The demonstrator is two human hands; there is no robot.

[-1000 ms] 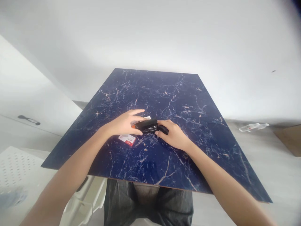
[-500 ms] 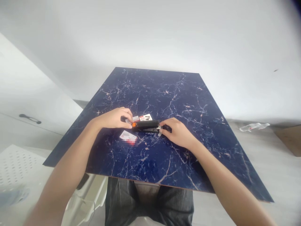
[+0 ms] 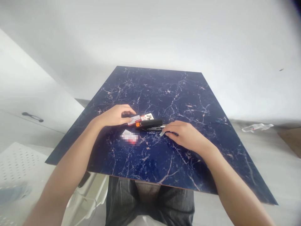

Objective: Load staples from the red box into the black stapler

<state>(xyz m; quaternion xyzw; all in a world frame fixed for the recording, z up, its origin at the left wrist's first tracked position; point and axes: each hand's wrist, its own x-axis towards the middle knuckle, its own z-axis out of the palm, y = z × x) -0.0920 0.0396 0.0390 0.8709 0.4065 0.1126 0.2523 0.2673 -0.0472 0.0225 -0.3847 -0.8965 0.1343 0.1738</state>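
Observation:
A black stapler [image 3: 151, 123] with an orange end lies across the table, opened at its right side so that a thin metal rail shows along its front. My right hand [image 3: 182, 131] is at that right end, its fingers pinched around a small silvery staple strip [image 3: 162, 133] that sticks out below the fingertips. Fingers and thumb apart, my left hand [image 3: 117, 115] rests beside the stapler's orange end. Its thumb is at the left edge of a small white and red box [image 3: 134, 120], behind the stapler. A white and red card or packet [image 3: 129, 137], partly blurred, lies in front.
The dark blue marbled table [image 3: 150, 94] has its near edge at my lap. A clear plastic bottle [image 3: 257, 127] and a cardboard box [image 3: 291, 141] are on the floor to the right. At the left stand a cabinet with a dark handle [image 3: 32, 117] and a white perforated surface [image 3: 18, 160].
My left hand has come off the stapler's orange end and moved slightly back. My right hand has turned, with its fingers now closer together over the stapler's right end.

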